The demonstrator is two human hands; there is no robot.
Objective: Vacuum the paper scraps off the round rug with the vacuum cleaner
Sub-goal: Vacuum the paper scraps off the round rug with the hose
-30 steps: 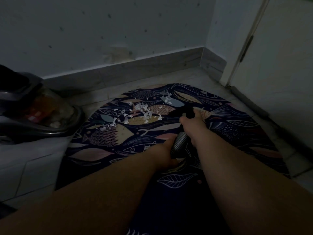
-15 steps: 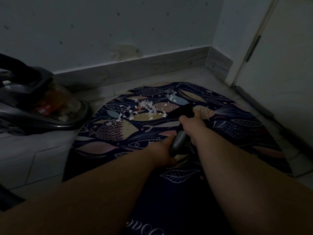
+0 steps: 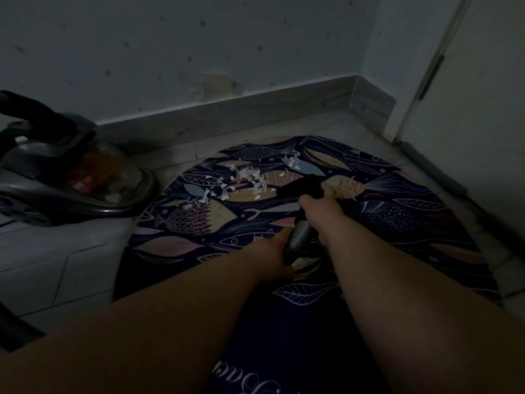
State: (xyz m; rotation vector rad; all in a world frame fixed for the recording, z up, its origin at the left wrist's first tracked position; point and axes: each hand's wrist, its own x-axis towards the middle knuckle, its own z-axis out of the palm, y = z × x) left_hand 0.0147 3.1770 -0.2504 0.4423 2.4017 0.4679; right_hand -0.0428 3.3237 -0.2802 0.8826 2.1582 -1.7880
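- Vacuum hose (image 3: 298,237), ribbed and grey, was held in both hands over the middle of the round rug (image 3: 397,223). Both forearms reached forward from the bottom of the view.
- Left hand (image 3: 270,254) gripped the hose from the left, fingers curled under it; fingertips hidden.
- Right hand (image 3: 318,207) was wrapped round the black nozzle (image 3: 301,187) just ahead, knuckles up, fingers closed together.
- Paper scraps (image 3: 250,177) lay in a loose cluster on the rug's far left part, just beyond and left of the nozzle tip. Contact between tip and scraps could not be told.
- Vacuum cleaner body (image 3: 71,177) sat on the floor tiles (image 3: 56,265) just off the rug's left edge.
- Baseboard (image 3: 255,109) ran behind the rug and a door (image 3: 483,95) stood to the right, with open rug right of the hands.
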